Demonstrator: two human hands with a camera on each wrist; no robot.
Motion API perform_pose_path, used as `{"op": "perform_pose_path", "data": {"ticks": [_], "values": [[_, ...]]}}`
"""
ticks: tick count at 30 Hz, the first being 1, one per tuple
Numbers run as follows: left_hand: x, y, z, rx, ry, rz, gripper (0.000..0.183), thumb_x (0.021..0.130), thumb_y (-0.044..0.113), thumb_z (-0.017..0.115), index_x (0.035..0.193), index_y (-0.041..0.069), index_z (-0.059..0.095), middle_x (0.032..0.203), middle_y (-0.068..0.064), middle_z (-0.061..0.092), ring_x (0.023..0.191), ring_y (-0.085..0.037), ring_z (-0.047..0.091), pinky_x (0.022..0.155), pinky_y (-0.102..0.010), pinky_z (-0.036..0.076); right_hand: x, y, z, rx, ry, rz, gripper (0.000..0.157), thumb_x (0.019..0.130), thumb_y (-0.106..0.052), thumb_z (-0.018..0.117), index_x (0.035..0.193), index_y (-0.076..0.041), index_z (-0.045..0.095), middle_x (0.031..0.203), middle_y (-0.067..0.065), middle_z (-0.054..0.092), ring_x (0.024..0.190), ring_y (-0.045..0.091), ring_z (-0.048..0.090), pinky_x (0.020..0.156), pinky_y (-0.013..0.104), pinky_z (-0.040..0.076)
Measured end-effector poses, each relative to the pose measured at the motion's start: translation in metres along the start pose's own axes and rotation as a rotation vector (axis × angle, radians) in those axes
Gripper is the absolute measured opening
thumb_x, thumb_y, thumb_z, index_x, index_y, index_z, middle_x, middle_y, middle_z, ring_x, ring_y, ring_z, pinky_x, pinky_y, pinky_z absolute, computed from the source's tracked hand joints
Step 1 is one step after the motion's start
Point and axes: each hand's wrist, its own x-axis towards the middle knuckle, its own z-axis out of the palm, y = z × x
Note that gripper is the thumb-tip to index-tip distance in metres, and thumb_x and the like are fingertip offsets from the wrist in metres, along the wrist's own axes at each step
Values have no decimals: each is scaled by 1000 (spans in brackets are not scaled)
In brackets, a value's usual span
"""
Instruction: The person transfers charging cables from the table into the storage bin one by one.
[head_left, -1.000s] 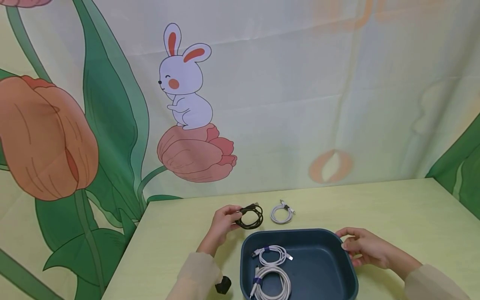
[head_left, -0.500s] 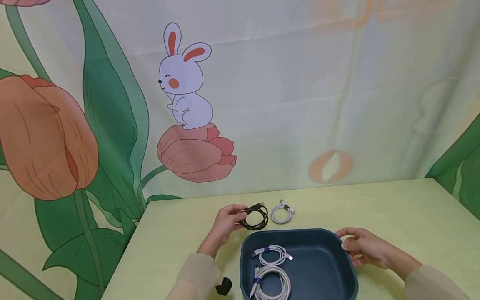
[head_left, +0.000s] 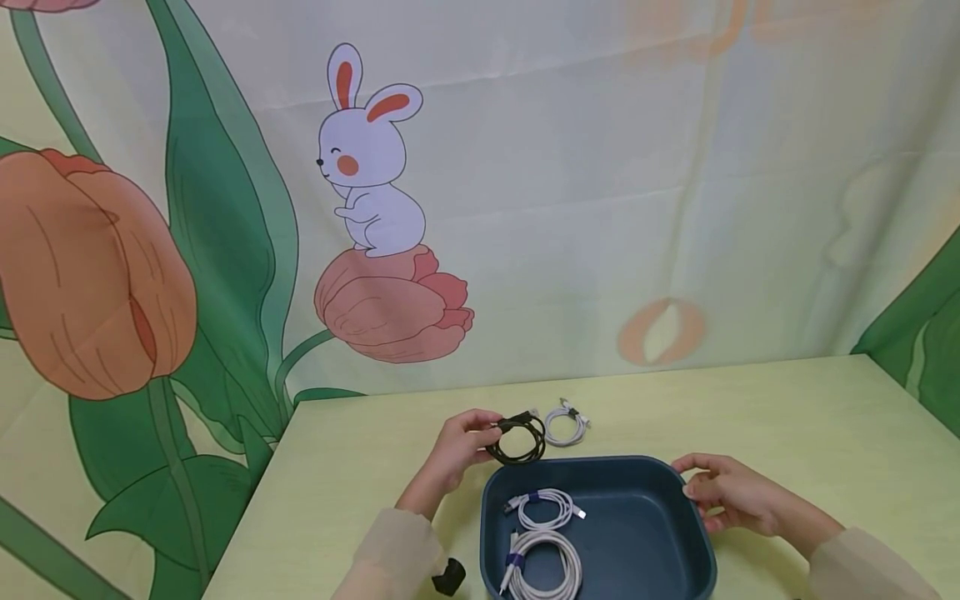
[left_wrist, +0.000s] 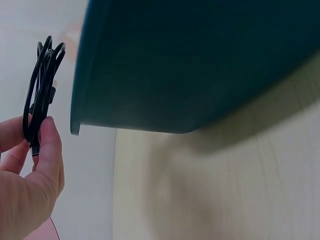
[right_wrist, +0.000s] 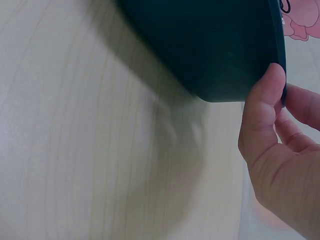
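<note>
My left hand [head_left: 459, 450] pinches a coiled black cable [head_left: 517, 440] between thumb and fingers, held up close to the back left corner of a dark blue bin [head_left: 645, 508]. In the left wrist view the black cable [left_wrist: 44, 90] shows edge-on above the fingertips, beside the bin's wall [left_wrist: 150, 65]. My right hand [head_left: 738, 496] grips the bin's rim at its back right corner, thumb on the outside. Inside the bin, along its left side, lie two coiled white cables: a smaller one [head_left: 546, 510] behind a thicker one [head_left: 551, 562], both with purple ties.
A small coiled grey-white cable [head_left: 566, 425] with a dark tie lies on the table behind the bin. A small black object [head_left: 448, 577] sits near my left sleeve. The pale wood table [head_left: 337, 467] ends at a printed curtain [head_left: 540, 208].
My left hand has carried the black cable rightward and slightly toward the bin, now overlapping its back rim in the head view. The right hand and the bin have stayed in place.
</note>
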Motion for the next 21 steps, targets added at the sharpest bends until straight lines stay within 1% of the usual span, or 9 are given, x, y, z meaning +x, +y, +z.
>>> {"op": "perform_pose_path", "data": {"ticks": [5, 9, 12, 15, 21], "values": [[-13, 13, 4, 27, -32, -4, 26, 85, 4, 53, 109, -7, 54, 84, -4, 46, 72, -13, 51, 70, -31, 52, 0, -1, 0, 2, 4, 2, 34, 86, -13, 52, 117, -4, 41, 70, -2, 52, 58, 9, 49, 54, 24, 48], [-26, 27, 9, 48, -36, -8, 27, 85, 2, 52, 110, -8, 53, 84, -4, 46, 73, -13, 51, 72, -32, 52, 0, -1, 1, 0, 2, 6, 34, 86, -13, 52, 117, -4, 40, 69, -2, 52, 58, 9, 49, 54, 24, 48], [-31, 31, 11, 66, -37, -14, 26, 85, 2, 51, 109, -8, 53, 85, -4, 46, 73, -13, 51, 74, -33, 52, 0, -1, 1, -2, 4, 8, 34, 86, -13, 53, 116, -4, 40, 68, -2, 52, 58, 9, 49, 54, 24, 47], [-31, 30, 13, 76, -45, -12, 25, 85, 2, 52, 109, -7, 54, 85, -5, 46, 73, -13, 51, 74, -35, 52, -1, -2, 1, -1, 4, 8, 34, 86, -13, 53, 116, -4, 40, 69, -2, 52, 58, 9, 50, 55, 24, 47], [-19, 11, 13, 61, -70, -3, 25, 84, 2, 54, 108, -5, 55, 85, -4, 45, 72, -13, 51, 68, -32, 52, -1, -2, 1, -3, 1, 6, 34, 86, -13, 53, 116, -4, 40, 69, -2, 52, 58, 9, 50, 54, 24, 47]]}}
